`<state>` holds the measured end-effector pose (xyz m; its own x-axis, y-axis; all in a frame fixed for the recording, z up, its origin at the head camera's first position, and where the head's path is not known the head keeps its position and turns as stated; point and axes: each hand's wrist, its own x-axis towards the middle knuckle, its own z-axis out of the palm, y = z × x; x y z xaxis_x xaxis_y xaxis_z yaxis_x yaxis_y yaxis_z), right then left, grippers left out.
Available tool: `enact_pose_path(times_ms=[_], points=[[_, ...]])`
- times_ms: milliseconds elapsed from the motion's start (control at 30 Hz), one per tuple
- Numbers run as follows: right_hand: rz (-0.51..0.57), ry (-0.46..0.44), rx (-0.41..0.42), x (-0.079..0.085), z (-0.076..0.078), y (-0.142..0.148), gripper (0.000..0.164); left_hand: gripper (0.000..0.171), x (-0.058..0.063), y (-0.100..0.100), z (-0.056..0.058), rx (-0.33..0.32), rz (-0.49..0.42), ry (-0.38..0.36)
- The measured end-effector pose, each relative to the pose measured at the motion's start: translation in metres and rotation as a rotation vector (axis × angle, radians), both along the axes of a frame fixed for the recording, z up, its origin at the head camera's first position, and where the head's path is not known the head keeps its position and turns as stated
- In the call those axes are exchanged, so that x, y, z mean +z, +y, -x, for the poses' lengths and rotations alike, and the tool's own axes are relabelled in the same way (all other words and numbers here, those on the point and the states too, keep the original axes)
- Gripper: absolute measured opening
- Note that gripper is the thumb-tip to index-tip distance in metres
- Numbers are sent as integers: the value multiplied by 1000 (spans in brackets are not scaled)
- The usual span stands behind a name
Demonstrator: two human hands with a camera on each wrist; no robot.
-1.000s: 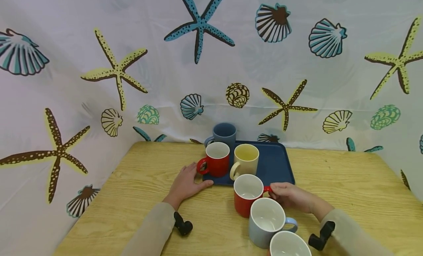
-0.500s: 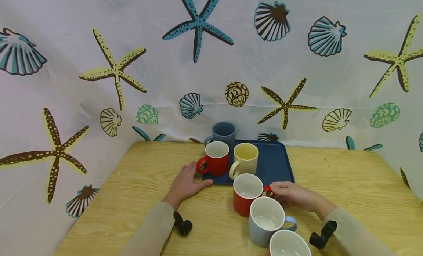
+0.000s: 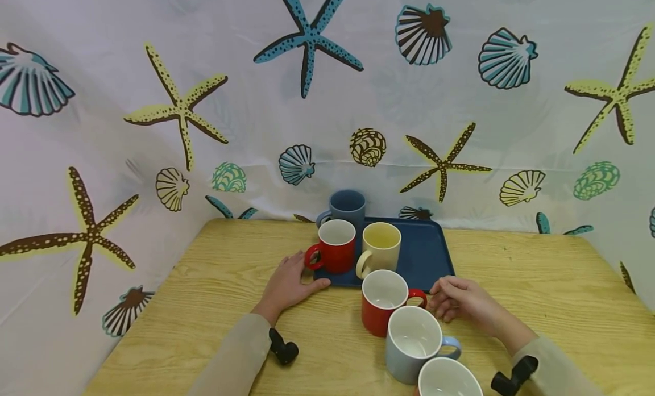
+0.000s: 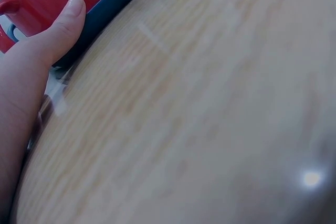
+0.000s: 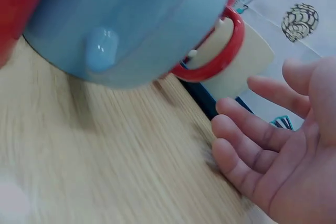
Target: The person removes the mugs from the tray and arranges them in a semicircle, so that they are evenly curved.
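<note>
"Checking the right hand (image 3: 460,302): how wide is it, and what does it hold?"

"Your fingers are loosely bent and grip nothing. In the right wrist view a small gap separates your fingertips from the red handle (image 5: 239,31) of the near red mug (image 3: 377,316)."

"And the left hand (image 3: 286,285)?"

"You have it relaxed, thumb spread away from the fingers, lying at the near left corner of the dark blue tray (image 3: 427,254). Your thumb rests along the rim. You can't tell whether your fingers touch the rear red mug (image 3: 340,257), whose handle sits right beside them."

"How does the near red mug look?"

"It stands upright before you at the tray's near edge, white inside, handle to your right."

"What's around it?"

"On the tray you see the rear red mug, a cream mug (image 3: 386,254) with a yellow inside, and a blue mug (image 3: 353,214) behind. Closer to you come a pale blue mug (image 3: 404,359) and a white-lined mug (image 3: 450,379) cut off by the view's lower edge. The pale blue mug hides much of the near red mug from your right wrist camera. All this stands on a wood-grain table (image 3: 532,288), before a seashell-print cloth (image 3: 327,120)."
</note>
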<state>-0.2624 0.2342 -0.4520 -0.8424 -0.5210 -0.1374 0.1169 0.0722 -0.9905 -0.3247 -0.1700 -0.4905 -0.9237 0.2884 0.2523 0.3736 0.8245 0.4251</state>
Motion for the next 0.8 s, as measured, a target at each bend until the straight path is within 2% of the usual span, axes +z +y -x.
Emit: enact_pose_path(times_ms=[133,267,433,667,800], points=[[-1,20,-58,0,-2,6,44,92,1,0,0,6,4,0],[-70,70,-139,1,-4,11,50,93,0,0,0,11,13,3],[-171,159,-271,4,-4,15,50,93,-1,0,0,13,10,-4],[-246,237,-441,0,4,20,47,92,-1,0,1,14,9,-9],[-284,256,-486,-1,12,24,49,91,-2,-1,2,10,11,-7]])
